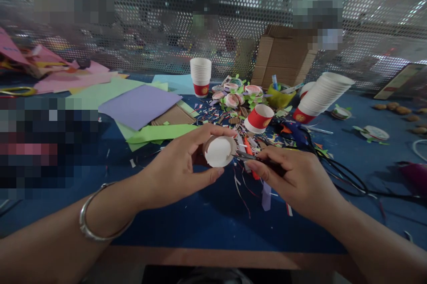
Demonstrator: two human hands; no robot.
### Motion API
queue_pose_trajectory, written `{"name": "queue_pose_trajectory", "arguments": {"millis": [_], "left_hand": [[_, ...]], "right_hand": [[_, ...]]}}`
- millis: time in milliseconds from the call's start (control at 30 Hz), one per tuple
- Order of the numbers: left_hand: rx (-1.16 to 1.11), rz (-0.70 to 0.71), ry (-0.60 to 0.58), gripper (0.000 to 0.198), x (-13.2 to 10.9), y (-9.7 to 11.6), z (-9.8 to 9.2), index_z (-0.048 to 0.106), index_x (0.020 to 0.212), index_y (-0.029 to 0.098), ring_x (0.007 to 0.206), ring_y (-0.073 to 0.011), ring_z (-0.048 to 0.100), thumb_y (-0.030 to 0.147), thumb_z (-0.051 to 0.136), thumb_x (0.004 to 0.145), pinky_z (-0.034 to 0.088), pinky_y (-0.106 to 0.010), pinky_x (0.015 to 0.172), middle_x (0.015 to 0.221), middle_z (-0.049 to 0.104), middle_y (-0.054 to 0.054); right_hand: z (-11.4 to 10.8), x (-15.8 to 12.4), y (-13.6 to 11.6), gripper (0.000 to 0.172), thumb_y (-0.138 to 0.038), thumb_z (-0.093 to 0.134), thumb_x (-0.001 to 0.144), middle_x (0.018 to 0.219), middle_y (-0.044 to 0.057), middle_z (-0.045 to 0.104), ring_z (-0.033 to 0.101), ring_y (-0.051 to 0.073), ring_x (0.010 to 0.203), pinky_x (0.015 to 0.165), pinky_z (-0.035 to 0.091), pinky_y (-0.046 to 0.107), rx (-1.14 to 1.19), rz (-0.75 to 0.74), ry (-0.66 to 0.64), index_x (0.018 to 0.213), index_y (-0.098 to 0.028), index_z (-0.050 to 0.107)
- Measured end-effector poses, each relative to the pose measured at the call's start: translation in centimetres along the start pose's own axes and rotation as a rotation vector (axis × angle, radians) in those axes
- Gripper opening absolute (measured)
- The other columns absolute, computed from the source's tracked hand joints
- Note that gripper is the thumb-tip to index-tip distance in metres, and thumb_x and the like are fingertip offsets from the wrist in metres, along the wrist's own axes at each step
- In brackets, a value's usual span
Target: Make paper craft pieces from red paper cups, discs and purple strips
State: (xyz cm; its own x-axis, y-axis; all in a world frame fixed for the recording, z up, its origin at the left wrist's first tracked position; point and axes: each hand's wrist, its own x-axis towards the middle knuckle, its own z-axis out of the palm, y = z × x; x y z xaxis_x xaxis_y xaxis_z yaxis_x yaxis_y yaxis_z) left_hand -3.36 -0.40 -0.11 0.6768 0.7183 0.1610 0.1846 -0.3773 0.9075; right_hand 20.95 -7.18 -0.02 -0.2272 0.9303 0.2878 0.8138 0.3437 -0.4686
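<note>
Between the thumb and fingers of my left hand (182, 168) is a cut-down paper cup bottom (218, 151), a shallow white round piece whose inside faces me. My right hand (293, 175) grips a pair of small scissors (245, 156); their handles are mostly hidden by my fingers. The blade tips touch the right rim of the cup bottom. Just beyond my hands sits a short red and white cup piece (259, 118), tilted on a heap of paper scraps (223, 117). A purple paper strip (266, 196) lies below the scissors.
Stacked paper cups (200, 77) stand at the back, and another stack (322, 97) leans at right. Small paper turtles (232, 93) are piled near a yellow container (280, 96). Coloured paper sheets (140, 104) spread left. Black cables (343, 177) run right. A perforated metal screen (150, 22) rises behind.
</note>
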Motion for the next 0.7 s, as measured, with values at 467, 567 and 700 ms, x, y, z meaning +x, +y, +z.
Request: {"name": "queue_pose_trajectory", "arguments": {"millis": [467, 567, 700], "left_hand": [[0.375, 0.071, 0.051, 0.056, -0.49, 0.39, 0.30, 0.052, 0.140, 0.028, 0.100, -0.0206, 0.067, 0.026, 0.071, 0.087, 0.057, -0.028, 0.081, 0.127, 0.065, -0.009], [0.340, 0.099, 0.062, 0.058, -0.42, 0.50, 0.34, 0.052, 0.141, 0.029, 0.104, -0.0215, 0.067, 0.023, 0.070, 0.086, 0.056, -0.029, 0.084, 0.129, 0.064, -0.008], [0.270, 0.080, 0.052, 0.055, -0.30, 0.66, 0.25, 0.053, 0.136, 0.028, 0.100, -0.0208, 0.067, 0.021, 0.070, 0.084, 0.057, -0.029, 0.080, 0.124, 0.066, -0.007]], "right_hand": [[-0.14, -0.01, -0.16, 0.041, -0.046, 0.053, 0.103, 0.060, -0.002, 0.053, 0.049, 0.012, 0.054, 0.054, 0.033, 0.027, 0.025, 0.020, -0.020, 0.072, -0.020, 0.061], [-0.18, -0.01, -0.09, 0.042, -0.046, 0.053, 0.103, 0.060, -0.003, 0.051, 0.048, 0.011, 0.053, 0.054, 0.032, 0.028, 0.021, 0.023, -0.018, 0.071, -0.020, 0.060], [-0.16, -0.04, -0.03, 0.043, -0.045, 0.053, 0.103, 0.060, -0.003, 0.050, 0.047, 0.011, 0.053, 0.054, 0.032, 0.028, 0.026, 0.017, -0.029, 0.069, -0.019, 0.058]]}}
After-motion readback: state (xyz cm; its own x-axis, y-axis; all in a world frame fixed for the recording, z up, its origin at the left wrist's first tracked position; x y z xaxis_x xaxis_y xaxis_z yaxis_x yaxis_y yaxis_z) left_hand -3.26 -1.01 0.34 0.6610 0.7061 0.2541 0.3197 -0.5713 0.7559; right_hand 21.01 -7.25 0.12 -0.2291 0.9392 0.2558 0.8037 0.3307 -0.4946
